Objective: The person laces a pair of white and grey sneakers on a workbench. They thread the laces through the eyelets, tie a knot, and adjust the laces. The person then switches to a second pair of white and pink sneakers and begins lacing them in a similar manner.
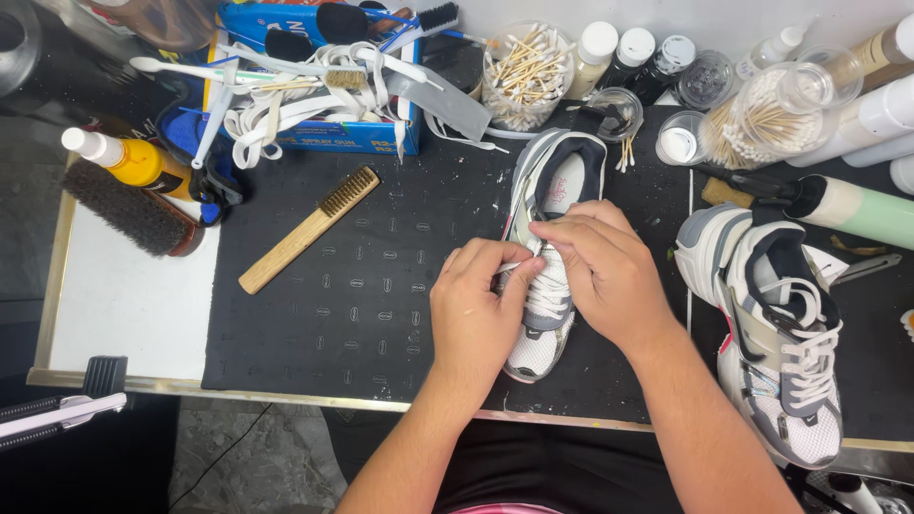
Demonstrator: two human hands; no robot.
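Sneaker (pixel 547 286), grey and white with a dark collar, is laid on its sole near the middle of the black work mat (pixel 352 286), toe towards the person and heel towards the jars at the back. Both hands are closed over the lacing zone: the left hand (pixel 473 309) is pressed against the near side of the upper, its thumb and forefinger pinching a white lace (pixel 547 286) end, while the right hand (pixel 605 271) is curled over the tongue with its fingertips brought together on the same lace near the upper eyelets; which eyelet is being worked cannot be told, as the fingers cover it. For the step to go well, it is judged that the shoe should be kept steadied by the heel of the left hand, the lace held flat rather than twisted, and tension drawn evenly across each crossing before the next row is taken up. The second sneaker (pixel 776 333), already laced, is seen well apart to the right and can serve as a pattern for matching. A wooden brush (pixel 309 228) lies to the left on the mat, and a jar of cotton swabs (pixel 526 71) stands behind the shoe, beside a blue box (pixel 314 133) heaped with loose white laces.
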